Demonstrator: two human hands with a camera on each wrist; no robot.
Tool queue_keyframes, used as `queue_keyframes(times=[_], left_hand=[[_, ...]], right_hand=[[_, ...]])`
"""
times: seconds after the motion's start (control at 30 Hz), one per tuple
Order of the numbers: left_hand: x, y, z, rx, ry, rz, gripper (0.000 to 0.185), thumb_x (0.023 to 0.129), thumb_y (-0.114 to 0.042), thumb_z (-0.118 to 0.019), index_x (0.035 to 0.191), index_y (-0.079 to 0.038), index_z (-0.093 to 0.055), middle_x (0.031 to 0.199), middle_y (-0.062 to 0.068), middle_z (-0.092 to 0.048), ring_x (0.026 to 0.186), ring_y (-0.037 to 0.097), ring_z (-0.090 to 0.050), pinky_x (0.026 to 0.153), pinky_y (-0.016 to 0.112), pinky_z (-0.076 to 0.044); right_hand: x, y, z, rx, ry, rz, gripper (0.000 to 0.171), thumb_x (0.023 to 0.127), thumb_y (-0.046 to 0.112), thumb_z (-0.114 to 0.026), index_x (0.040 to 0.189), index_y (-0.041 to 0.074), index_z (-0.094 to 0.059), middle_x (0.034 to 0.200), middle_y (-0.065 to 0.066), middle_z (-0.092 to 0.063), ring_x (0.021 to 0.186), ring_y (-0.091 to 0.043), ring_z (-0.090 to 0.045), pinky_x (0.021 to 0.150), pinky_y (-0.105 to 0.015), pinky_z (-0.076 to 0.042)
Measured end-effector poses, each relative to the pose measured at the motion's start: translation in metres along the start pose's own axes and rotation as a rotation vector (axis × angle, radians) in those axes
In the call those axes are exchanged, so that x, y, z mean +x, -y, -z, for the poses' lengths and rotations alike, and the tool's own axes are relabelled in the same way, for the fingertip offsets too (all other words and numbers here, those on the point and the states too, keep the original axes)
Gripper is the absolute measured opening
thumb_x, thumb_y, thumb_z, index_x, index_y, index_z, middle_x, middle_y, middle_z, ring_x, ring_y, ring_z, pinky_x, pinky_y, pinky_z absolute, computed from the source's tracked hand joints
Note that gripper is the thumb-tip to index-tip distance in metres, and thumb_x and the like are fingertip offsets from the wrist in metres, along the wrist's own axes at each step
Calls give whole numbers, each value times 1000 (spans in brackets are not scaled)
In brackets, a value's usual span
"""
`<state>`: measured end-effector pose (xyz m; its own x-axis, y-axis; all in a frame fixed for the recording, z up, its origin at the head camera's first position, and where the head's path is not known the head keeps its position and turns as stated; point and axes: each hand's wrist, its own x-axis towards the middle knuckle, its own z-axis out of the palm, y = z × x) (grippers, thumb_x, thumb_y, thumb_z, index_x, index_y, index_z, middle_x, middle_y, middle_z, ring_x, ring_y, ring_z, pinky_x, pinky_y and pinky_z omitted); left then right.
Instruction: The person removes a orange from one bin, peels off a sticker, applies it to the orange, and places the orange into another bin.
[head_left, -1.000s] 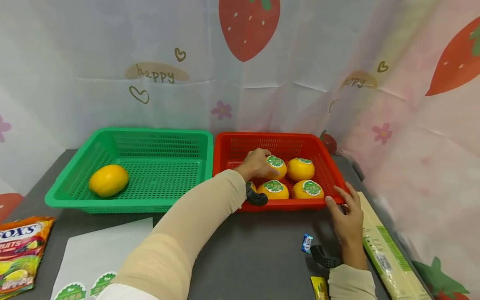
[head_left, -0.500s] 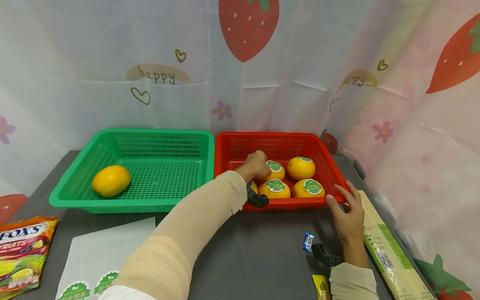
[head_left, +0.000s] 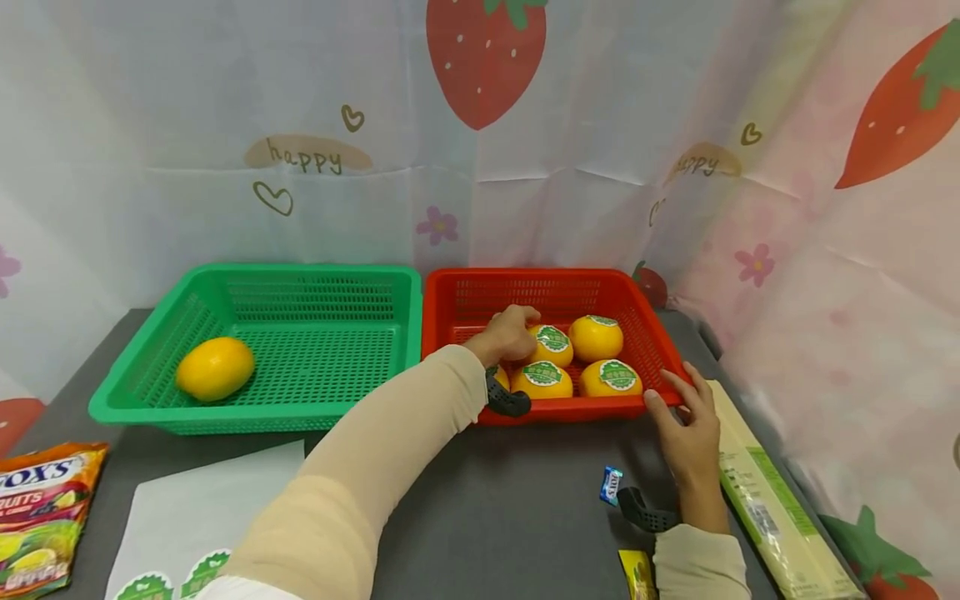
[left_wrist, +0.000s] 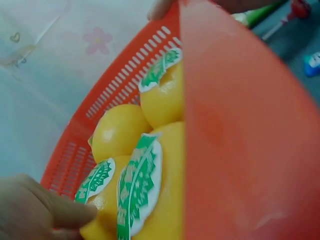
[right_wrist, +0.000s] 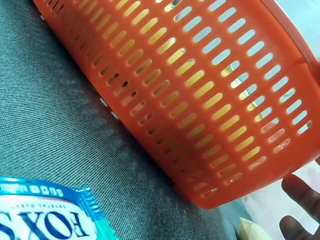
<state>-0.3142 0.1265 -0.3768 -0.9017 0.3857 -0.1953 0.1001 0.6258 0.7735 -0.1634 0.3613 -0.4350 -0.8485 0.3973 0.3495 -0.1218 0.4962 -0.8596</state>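
The red basket (head_left: 465, 287) holds several yellow lemons with green-and-white labels. In it, my left hand (head_left: 506, 335) is beside a labelled lemon (head_left: 552, 346). In the left wrist view a fingertip of that hand (left_wrist: 30, 210) touches a lemon (left_wrist: 102, 215); its other fingers are mostly hidden. My right hand (head_left: 692, 429) grips the basket's near right corner, with thumb and fingers at the rim. The right wrist view catches only fingertips (right_wrist: 300, 200) beside the basket's perforated wall (right_wrist: 200, 100). One lemon (head_left: 216, 369), showing no label, lies in the green basket (head_left: 255, 412).
A white label sheet (head_left: 202, 492) lies at front left, beside a FOX'S sweets bag (head_left: 45, 517). A blue sweet (head_left: 611, 485) and a yellow packet (head_left: 637, 575) are near my right wrist. A long pale package (head_left: 772, 492) lies at right.
My left hand held the lemon a second ago; the lemon has settled slightly lower and the fingers have drawn to its left side. The right hand has stayed on the rim.
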Motion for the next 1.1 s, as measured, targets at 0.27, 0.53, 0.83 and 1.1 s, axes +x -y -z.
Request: queue_keyframes(times=[0.27,0.53,0.83,1.1], left_hand=[[-28,-5,31,24,-40,-129,63,89,-20,-71,146,-16,-44,141,13,-47,125,30,-45,95,40,-44],[-86,13,74,117,-145,-218,62,88,-36,-68,144,-19,-47,147,4,-41,131,29,-35,103,50,-34],[-150,67,127,159,-344,-298,63,90,-37,-67,144,-12,-47,149,13,-35,134,34,-32,102,58,-30],[-202,110,168,142,-508,-268,65,90,-37,-67,144,-8,-46,153,11,-29,139,38,-19,101,66,-20]], right_hand=[[2,2,-5,-19,-9,13,43,90,27,-68,127,6,-64,148,2,-39,129,-20,-37,91,-36,-38],[1,3,-2,-33,-9,2,42,90,27,-67,127,6,-64,148,-1,-40,129,-21,-37,92,-35,-39],[-3,11,3,-55,8,-24,44,91,29,-66,130,8,-62,148,4,-38,130,-22,-36,93,-32,-40],[-6,10,-1,-22,23,-18,43,92,25,-65,130,6,-61,148,4,-37,129,-21,-36,94,-30,-41]])
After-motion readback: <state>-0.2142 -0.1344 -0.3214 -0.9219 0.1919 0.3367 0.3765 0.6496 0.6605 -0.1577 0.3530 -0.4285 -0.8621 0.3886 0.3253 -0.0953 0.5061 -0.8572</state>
